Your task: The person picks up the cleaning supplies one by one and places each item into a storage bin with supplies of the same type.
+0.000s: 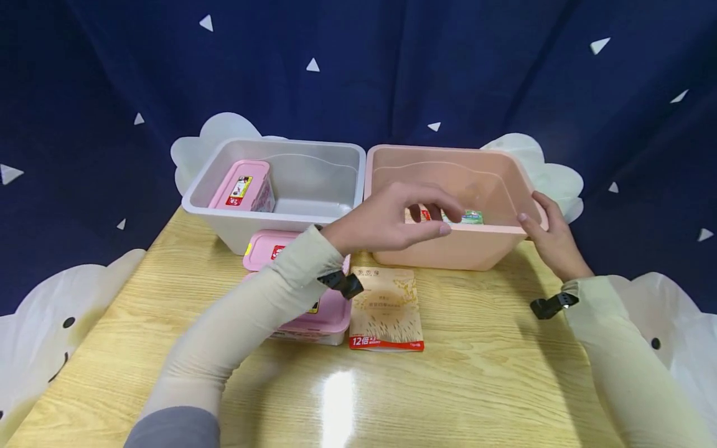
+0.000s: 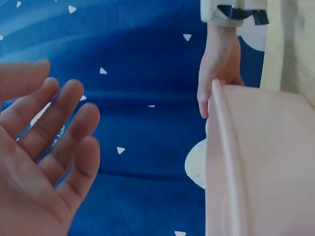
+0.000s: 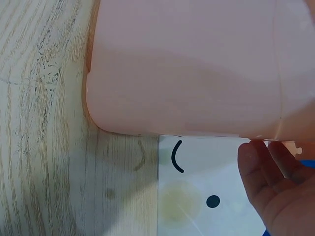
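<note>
Noted glossy wood-grain table (image 1: 476, 367), bright glare (image 1: 338, 407) in foreground, dark blue curtain (image 1: 476, 74) with white triangles (image 1: 313, 65) behind. Found peach bin (image 1: 442, 247) upright on table, just right of grey bin (image 1: 235, 231); read opening as facing up, long axis as running left to right. Saw right hand (image 1: 556, 244) gripping it at right end; left hand (image 1: 389, 218) above near side, fingers loosely bent, holding nothing.

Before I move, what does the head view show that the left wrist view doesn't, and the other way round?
Only the head view: the grey bin, the pink tubs and the packet. Only the left wrist view: the palm of the left hand. Both: that hand itself, the right hand at the peach bin, and the blue curtain.
</note>
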The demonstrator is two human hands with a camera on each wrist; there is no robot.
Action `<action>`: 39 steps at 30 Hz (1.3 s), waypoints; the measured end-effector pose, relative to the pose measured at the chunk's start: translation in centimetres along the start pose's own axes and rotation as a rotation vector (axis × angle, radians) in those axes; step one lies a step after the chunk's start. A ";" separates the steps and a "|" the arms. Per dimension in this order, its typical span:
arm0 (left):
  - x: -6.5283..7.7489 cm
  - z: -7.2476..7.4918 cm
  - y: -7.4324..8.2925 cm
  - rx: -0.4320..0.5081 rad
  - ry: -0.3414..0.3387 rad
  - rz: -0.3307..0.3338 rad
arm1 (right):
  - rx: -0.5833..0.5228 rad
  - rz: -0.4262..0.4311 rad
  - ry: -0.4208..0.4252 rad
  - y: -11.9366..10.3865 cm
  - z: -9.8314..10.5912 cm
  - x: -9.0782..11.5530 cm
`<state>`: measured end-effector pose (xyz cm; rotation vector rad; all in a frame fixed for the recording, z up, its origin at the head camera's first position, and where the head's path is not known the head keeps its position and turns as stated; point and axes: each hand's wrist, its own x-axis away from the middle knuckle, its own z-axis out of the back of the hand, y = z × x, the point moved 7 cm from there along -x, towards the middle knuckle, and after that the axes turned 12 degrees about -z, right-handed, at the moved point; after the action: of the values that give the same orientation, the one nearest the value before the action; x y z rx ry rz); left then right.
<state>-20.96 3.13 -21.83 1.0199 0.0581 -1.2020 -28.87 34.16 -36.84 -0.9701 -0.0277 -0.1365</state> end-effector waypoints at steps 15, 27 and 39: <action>8.0 -3.0 1.4 -0.089 0.193 0.009 | -0.013 0.006 0.004 0.1 -0.2 -0.1; 10.7 -9.8 -2.7 -0.099 0.485 0.170 | -0.026 0.012 -0.007 -0.1 -0.4 -0.7; 14.1 -12.5 -12.3 -0.297 0.689 0.635 | -0.020 -0.005 -0.012 0.0 -0.3 -0.2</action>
<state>-19.03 1.16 -44.16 1.0363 0.4086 -0.2249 -29.09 33.94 -37.05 -0.9908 -0.0401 -0.1355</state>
